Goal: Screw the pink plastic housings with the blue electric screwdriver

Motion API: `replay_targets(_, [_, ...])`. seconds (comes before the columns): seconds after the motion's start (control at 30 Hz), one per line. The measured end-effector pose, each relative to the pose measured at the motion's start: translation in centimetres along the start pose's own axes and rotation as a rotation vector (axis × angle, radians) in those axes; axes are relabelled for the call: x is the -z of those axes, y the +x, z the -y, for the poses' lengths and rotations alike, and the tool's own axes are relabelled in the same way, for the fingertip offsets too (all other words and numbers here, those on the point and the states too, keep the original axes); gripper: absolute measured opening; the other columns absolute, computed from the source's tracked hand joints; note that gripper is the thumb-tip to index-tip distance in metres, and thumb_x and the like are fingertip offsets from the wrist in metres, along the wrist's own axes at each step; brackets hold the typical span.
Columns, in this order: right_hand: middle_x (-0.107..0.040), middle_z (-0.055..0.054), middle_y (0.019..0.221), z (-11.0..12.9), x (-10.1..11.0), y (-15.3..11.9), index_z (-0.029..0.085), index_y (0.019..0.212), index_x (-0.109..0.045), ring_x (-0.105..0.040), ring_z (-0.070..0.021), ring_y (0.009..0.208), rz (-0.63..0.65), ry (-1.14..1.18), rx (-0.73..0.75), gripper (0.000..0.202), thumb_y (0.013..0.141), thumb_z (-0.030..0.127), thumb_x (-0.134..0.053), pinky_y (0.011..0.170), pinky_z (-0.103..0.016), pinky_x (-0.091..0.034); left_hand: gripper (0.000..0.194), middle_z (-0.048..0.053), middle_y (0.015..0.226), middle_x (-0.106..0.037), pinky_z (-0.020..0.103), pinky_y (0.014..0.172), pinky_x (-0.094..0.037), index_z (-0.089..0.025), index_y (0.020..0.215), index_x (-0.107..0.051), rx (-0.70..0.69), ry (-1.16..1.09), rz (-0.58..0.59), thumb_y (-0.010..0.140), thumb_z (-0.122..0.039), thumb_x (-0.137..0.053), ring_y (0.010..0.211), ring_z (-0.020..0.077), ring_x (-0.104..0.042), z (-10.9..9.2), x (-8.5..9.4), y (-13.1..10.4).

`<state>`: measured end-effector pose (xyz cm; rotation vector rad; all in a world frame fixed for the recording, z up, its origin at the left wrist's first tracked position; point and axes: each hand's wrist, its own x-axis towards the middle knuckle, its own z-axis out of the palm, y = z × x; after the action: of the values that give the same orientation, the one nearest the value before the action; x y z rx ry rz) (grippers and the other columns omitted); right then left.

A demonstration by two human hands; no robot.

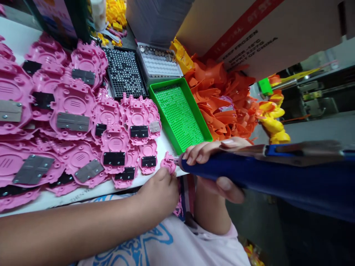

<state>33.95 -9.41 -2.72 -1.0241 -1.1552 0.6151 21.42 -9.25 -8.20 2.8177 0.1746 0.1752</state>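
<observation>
My right hand [206, 153] is wrapped round a blue electric screwdriver [249, 177], which lies almost level across the view with its tip to the left. The tip meets a small pink plastic part [168, 162] at the table's front edge. My left hand [163, 190] is closed on that pink part from below, its fingers partly hidden. Left of my hands, pink plastic shells [74, 105] lie in overlapping rows, with black or grey covers screwed onto them. Just beyond the tip stands a green perforated tray [181, 114] with small screws in its holes.
Behind the green tray are a black perforated tray [126, 72] of screws and a white tray [159, 62] with round metal pieces. Orange plastic parts [222, 99] pile up at the right, below a large carton [266, 37]. Yellow parts [115, 14] lie at the back.
</observation>
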Motion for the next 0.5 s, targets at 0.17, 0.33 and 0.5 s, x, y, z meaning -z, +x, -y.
replay_targets(0.17, [-0.055, 0.002, 0.065, -0.4, 0.2, 0.3, 0.025, 0.090, -0.063, -0.055, -0.0155, 0.055, 0.052, -0.004, -0.005, 0.021, 0.072, 0.036, -0.061, 0.051, -0.032, -0.050, 0.015, 0.010, 0.095, -0.074, 0.038, 0.077, -0.041, -0.017, 0.093, -0.074, -0.023, 0.000, -0.043, 0.088, -0.016, -0.060, 0.079, 0.0198, -0.064, 0.3, -0.2, -0.2])
replay_targets(0.33, [-0.058, 0.003, 0.058, 0.9, 1.7, 1.4, 0.026, 0.091, -0.065, -0.053, -0.0150, 0.045, -0.142, -0.004, 0.000, 0.030, 0.064, 0.037, -0.057, 0.045, -0.032, -0.051, 0.014, 0.011, 0.100, -0.073, 0.040, 0.084, -0.039, -0.016, 0.096, -0.073, -0.018, 0.023, -0.113, 0.087, -0.022, -0.064, 0.085, 0.0208, -0.063, 0.5, -0.9, -0.8])
replay_targets(0.5, [-0.057, 0.004, 0.055, 1.6, 4.2, 3.9, 0.023, 0.081, -0.062, -0.053, -0.0125, 0.043, -0.457, -0.111, 0.138, 0.026, 0.062, 0.033, -0.047, 0.043, -0.027, -0.048, 0.015, 0.009, 0.102, -0.073, 0.040, 0.086, -0.037, -0.017, 0.095, -0.073, -0.020, 0.055, -0.190, 0.084, -0.027, -0.068, 0.086, 0.0218, -0.064, 0.6, -1.2, -1.1])
